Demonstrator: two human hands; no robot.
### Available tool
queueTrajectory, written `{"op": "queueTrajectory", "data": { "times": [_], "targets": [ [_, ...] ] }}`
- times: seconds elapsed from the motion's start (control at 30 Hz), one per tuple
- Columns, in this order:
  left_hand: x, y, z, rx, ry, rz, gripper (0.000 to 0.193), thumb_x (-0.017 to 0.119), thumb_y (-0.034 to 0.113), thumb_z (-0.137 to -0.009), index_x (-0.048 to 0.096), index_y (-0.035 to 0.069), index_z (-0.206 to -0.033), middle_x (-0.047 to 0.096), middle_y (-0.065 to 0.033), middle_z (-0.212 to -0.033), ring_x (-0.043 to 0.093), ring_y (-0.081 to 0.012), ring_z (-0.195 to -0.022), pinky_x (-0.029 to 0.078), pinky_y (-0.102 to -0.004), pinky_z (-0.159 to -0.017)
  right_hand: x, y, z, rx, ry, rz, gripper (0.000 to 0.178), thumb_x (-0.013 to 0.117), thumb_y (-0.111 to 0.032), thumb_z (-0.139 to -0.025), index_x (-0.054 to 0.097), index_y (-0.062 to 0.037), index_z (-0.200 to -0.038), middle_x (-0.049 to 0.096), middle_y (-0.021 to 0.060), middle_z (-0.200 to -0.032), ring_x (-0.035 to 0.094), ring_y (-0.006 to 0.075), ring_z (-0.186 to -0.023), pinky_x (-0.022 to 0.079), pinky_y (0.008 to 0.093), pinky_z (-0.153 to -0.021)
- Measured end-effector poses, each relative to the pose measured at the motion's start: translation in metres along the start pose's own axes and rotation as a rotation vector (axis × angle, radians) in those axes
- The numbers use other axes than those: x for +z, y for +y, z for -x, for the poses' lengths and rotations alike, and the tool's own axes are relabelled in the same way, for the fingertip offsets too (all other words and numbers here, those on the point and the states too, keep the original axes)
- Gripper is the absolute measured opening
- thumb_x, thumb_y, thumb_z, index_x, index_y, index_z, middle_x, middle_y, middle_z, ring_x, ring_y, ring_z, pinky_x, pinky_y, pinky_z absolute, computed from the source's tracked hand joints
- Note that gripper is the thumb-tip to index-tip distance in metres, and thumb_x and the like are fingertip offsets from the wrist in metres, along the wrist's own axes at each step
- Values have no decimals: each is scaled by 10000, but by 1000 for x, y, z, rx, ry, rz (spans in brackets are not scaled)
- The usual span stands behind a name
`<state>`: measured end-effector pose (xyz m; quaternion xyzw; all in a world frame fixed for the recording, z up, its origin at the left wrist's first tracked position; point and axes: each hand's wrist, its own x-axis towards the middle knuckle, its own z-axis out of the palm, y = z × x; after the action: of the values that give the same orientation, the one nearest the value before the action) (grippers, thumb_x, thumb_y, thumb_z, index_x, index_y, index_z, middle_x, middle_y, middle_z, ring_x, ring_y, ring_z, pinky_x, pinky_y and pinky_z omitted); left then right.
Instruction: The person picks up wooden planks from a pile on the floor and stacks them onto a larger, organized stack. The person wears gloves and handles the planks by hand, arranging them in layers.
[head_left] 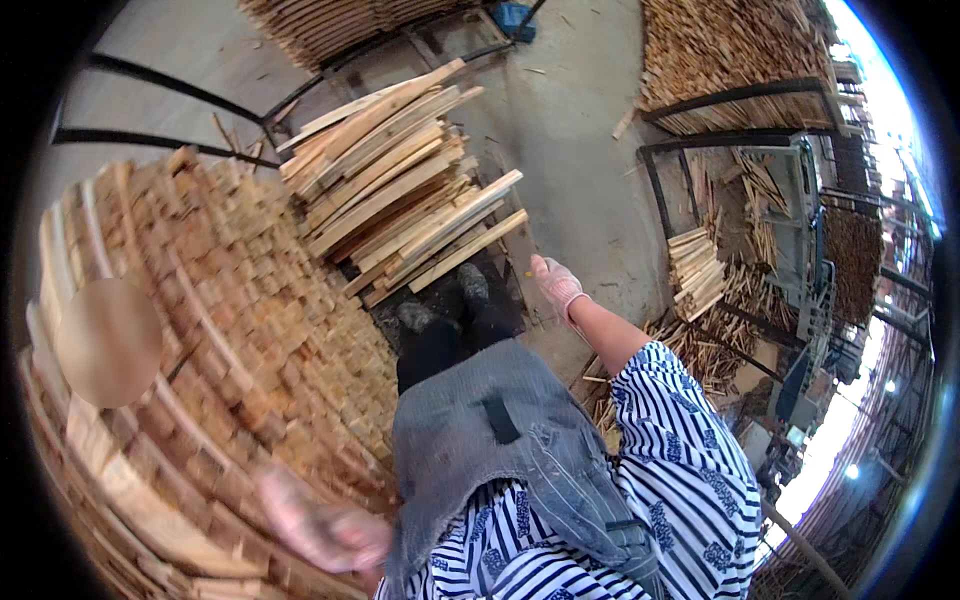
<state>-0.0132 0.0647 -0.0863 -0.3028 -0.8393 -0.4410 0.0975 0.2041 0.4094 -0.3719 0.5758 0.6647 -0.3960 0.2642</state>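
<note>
My left hand point(325, 525) is smeared by motion beside a tall stack of wood pieces point(290, 330), and its fingers cannot be made out. On the other side, my right hand point(557, 287) wears a pale glove and reaches out over the concrete floor. Its fingers look drawn together; whether anything is in them is hidden. A tiny yellow spot shows near the fingertips. Just ahead of my feet lies a pile of long wooden strips point(390, 180), loosely layered with uneven ends. Neither hand visibly touches these strips.
Black metal frames point(170, 85) stand at the far left. More stacked wood point(735, 50) sits in racks at the far right. A smaller bundle of strips point(695, 270) and scattered sticks point(755, 300) lie at the right, near a grey machine frame point(800, 220). A blue container point(515, 20) is at the back.
</note>
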Motion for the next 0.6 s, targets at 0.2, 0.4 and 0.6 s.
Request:
{"op": "queueTrajectory", "data": {
  "times": [0.2,0.4,0.6],
  "targets": [
    [244,-121,124,-1278,-511,826,502,598,272,-1014,512,-29,-1406,599,-177,-1363,584,-297,-1258,421,-462,-1117,-10,36,-168,-117,208,-49,641,336,-533,-1048,562,-29,-1374,577,262,-1375,512,420,-1317,393,453,-1115],
    [426,-294,295,-2008,-398,1186,302,459,318,-1073,555,57,-1191,601,-152,-1238,567,-318,-1183,410,-470,-1089,-25,77,-359,-269,436,-2,653,382,-561,-1029,577,-41,-1373,561,264,-1398,500,411,-1334,380,438,-1132],
    [557,-373,360,-2380,290,1234,575,404,517,-1050,387,38,-1366,366,-180,-1504,312,-369,-1426,262,-549,-1186,17,74,-500,-172,473,-2,616,433,-512,-1034,562,-22,-1384,573,227,-1410,514,350,-1345,390,404,-1121]
  ]
}}
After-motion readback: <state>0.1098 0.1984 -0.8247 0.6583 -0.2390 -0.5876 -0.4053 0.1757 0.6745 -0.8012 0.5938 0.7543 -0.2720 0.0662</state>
